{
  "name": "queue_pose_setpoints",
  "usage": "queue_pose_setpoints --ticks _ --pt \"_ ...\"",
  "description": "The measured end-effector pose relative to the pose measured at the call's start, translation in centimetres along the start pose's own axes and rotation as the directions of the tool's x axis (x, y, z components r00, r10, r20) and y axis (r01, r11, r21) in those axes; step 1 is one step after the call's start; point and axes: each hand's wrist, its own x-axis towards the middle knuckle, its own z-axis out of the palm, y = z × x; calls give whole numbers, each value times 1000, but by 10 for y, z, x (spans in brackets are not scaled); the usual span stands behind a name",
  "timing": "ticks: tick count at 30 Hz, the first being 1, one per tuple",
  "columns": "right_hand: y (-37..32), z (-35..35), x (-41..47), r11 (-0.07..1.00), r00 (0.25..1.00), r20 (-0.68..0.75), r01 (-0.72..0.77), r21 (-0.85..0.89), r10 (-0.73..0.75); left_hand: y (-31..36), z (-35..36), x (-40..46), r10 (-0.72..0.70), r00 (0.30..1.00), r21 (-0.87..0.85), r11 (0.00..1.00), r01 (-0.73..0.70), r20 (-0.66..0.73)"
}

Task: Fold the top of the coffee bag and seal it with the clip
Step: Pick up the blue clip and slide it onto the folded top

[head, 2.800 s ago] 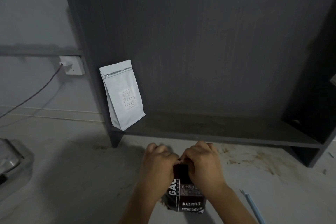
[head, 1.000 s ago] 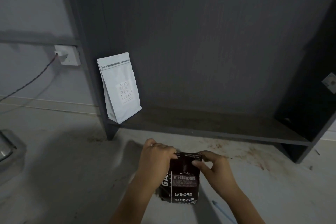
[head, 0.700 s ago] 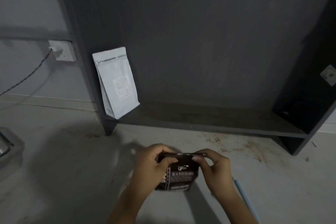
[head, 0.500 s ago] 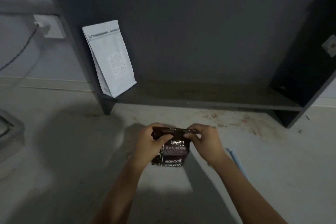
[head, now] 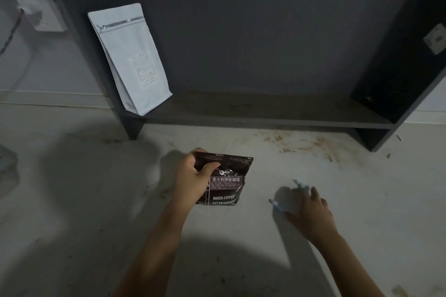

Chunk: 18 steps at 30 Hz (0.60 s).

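**Left hand gripping the folded coffee bag, right hand down on the clip**

The left hand (head: 193,176) is gripping the dark brown glossy foil coffee bag (head: 225,182) at its upper left corner, the thumb pressing across the front of the folded-down top and the other fingers wrapping behind it. The bag is standing upright on the pale, stained floor (head: 72,200), its white lettering facing the camera and its top edge lying flat and creased.

To the right of the bag and apart from it, the right hand (head: 311,212) is reaching down to the floor over the light blue plastic clip (head: 293,196). The fingers are spread loosely and are lying over the clip; motion blur is hiding whether they are closing on it or only touching it.

Behind, a white stand-up pouch (head: 131,60) is leaning against the left wall of a dark grey wooden shelf unit (head: 265,113), resting on its bottom board.
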Motion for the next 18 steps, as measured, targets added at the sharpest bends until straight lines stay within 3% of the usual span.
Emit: queue_pose_setpoints --ticks 3,7,12,16,18 --pt "6 8 0 990 989 -63 137 16 -136 -3 1 0 -6 1000 0 1000 6 -14" --pt "2 16 10 924 947 -114 318 211 -299 -2 2 -1 -36 999 -10 999 36 0" --pt "-5 14 9 873 893 -106 451 188 -438 2 0 -3 0 1000 10 1000 0 4" --pt "1 13 10 909 910 -119 408 84 -398 2 1 -4 -9 1000 -6 1000 9 2" --pt "2 9 9 961 960 -58 275 24 -273 3 1 -5 -11 1000 -10 1000 11 1"
